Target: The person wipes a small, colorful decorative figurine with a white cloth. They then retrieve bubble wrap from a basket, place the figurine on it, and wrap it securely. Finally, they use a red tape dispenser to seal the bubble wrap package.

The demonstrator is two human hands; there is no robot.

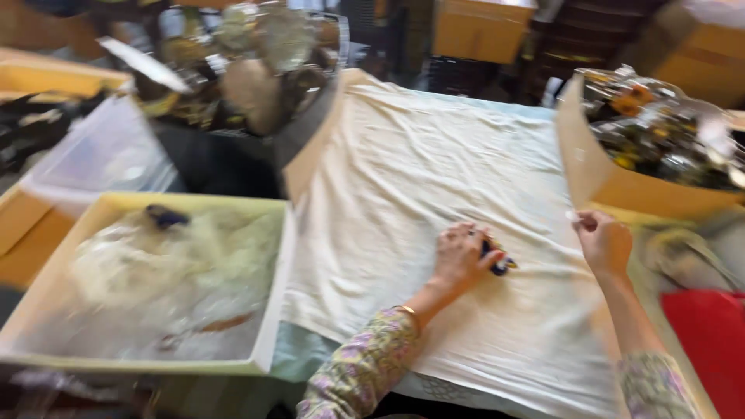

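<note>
My left hand point(459, 256) rests on a cream cloth point(419, 186) spread over the table and is closed around a small dark blue object with a yellow bit point(499, 264). My right hand point(604, 242) hovers at the cloth's right side, fingers pinched on something tiny and pale at the lower corner of a cardboard box point(597, 174). Both arms wear floral sleeves, and a gold bangle sits on the left wrist. The picture is blurred by motion.
A shallow cream box point(275, 310) of clear plastic wrappings and a dark blue piece point(164, 216) stands at the left. A clear tub point(105, 151) and a container of shiny items point(256, 70) lie behind it. The cardboard box holds glittery pieces point(660, 132). A red thing point(710, 349) sits lower right.
</note>
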